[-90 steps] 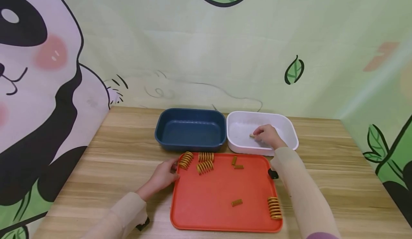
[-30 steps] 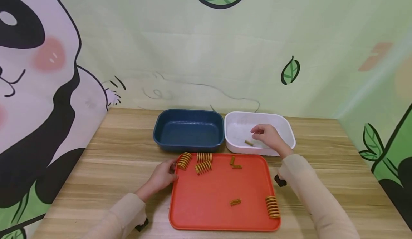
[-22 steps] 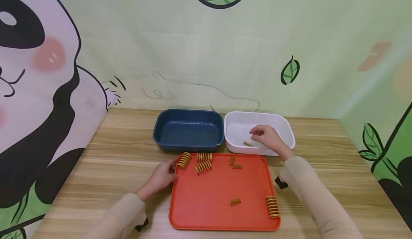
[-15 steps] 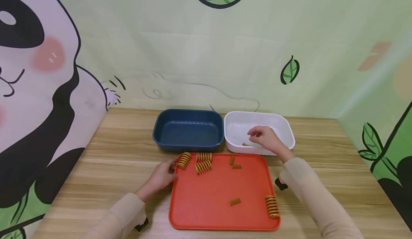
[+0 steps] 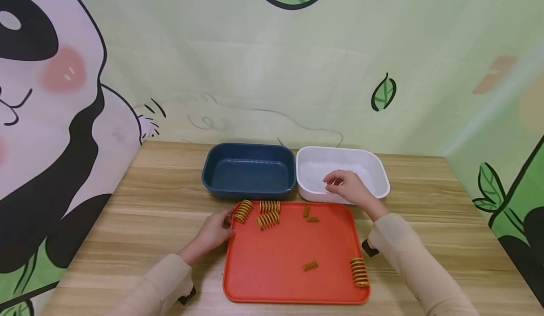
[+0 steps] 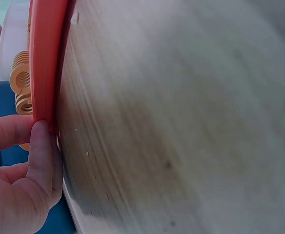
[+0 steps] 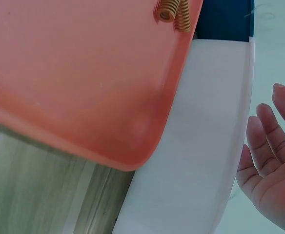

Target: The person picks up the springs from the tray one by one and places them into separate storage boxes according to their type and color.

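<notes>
My left hand [image 5: 211, 233] pinches the left rim of a red tray [image 5: 289, 250]; the left wrist view shows its thumb and fingers on that rim. Large golden coil springs lie on the tray: three in the far left corner, one of them a coil spring [image 5: 268, 220], and another coil spring [image 5: 359, 272] by the right edge. Two small springs [image 5: 312, 219] sit near the far edge, and one small spring [image 5: 310, 266] nearer the front. My right hand [image 5: 350, 187] hovers over the white bin [image 5: 374, 165] with loosely bent fingers, nothing between them.
A dark blue bin [image 5: 250, 176] stands left of the white one, touching or nearly so, both behind the tray. The wooden table [image 5: 425, 202] ends at a printed cloth backdrop [image 5: 238, 70].
Three seconds ago my right hand held a small spring in the white bin and has since let it go. The hand drifted left and nearer; the spring is now hidden. My left hand stayed.
</notes>
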Available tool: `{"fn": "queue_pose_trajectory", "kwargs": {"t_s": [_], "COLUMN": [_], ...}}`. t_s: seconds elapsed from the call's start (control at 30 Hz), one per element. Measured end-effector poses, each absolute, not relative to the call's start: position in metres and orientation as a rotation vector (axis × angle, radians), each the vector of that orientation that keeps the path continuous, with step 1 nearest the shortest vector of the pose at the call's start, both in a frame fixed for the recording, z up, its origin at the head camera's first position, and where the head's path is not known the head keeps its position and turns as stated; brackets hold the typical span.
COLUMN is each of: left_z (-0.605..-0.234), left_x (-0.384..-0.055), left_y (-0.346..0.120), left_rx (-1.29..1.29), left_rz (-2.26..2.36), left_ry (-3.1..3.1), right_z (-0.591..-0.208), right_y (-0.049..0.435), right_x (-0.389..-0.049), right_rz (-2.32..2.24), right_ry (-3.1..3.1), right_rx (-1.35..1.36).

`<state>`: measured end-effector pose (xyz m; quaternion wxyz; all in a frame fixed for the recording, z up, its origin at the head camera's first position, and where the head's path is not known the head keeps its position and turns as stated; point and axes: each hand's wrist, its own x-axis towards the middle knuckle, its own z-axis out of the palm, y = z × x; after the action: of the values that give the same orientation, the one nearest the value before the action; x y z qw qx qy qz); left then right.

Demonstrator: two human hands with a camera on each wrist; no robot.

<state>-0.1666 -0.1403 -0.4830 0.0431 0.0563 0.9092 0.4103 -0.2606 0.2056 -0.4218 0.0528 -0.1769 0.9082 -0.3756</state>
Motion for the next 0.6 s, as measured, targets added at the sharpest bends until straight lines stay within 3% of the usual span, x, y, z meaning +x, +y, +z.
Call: {"fn": "queue_pose_trajectory", "kwargs": {"t_s": [0.6], "left_z": [-0.481], "left_x": [-0.166], "left_y": [-0.140], "left_rx": [0.161], "left_rz": [1.264], "left_ry": [2.777], "right_z": [-0.418], "right_y": [0.200], "right_x": [-0.249], "right_rz": [-1.194], "right_ry": [2.733], "right_rx": [-0.586]}}
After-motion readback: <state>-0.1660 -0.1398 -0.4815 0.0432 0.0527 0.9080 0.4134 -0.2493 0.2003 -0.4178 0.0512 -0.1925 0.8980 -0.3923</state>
